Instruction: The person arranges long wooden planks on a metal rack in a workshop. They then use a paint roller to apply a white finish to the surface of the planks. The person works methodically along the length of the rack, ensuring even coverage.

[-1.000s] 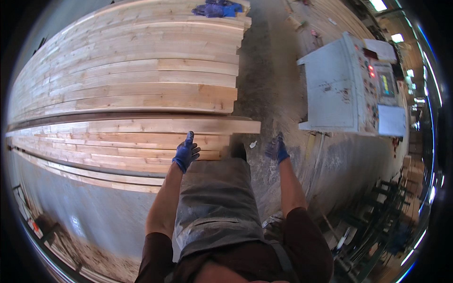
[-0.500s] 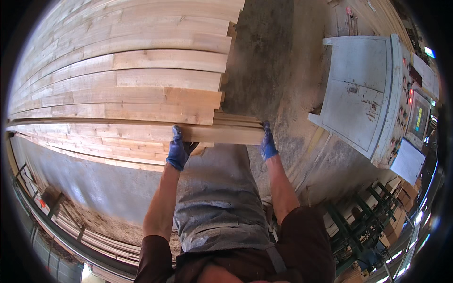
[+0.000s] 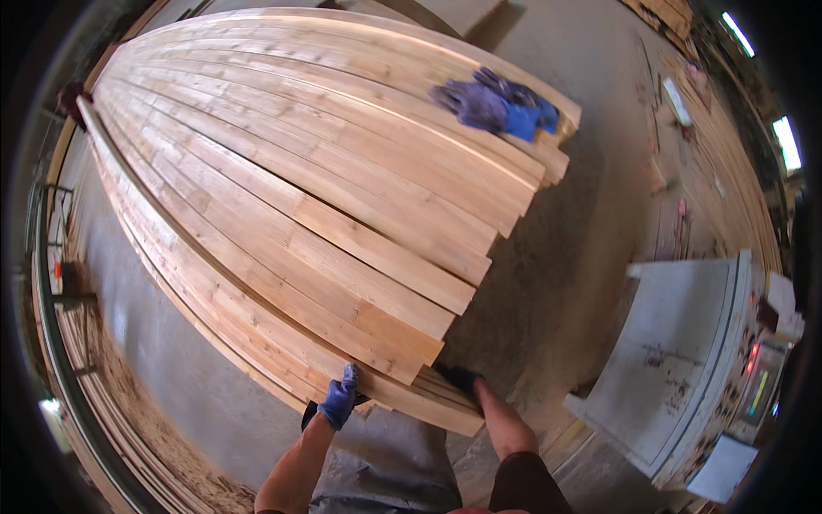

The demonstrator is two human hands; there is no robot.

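Note:
My left hand [image 3: 340, 401], in a blue glove, is closed on the near edge of a long wooden board [image 3: 402, 398]. Its thumb lies on top and its fingers go underneath. My right hand [image 3: 462, 379], in shadow and looking dark, is at the far side of that board's near end, beside the ends of several thinner boards [image 3: 437, 385]. Its fingers are hidden, so their grip does not show. Beyond, many pale boards [image 3: 342, 231] lie side by side in a wide layer with stepped ends. A blurred bunch of blue and purple gloves [image 3: 497, 107] rests on the far boards.
A pale metal cabinet [image 3: 664, 351] with a lit control panel [image 3: 758, 385] stands on the right. A dark red shape [image 3: 73, 100], too small to make out, is at the boards' distant end. Along the left runs a metal rail [image 3: 64, 368] beside more stacked strips.
My view has swung, so the boards now run toward the upper left and the gloves show. My right hand has shifted from the board's end to its far side; my left still holds the board.

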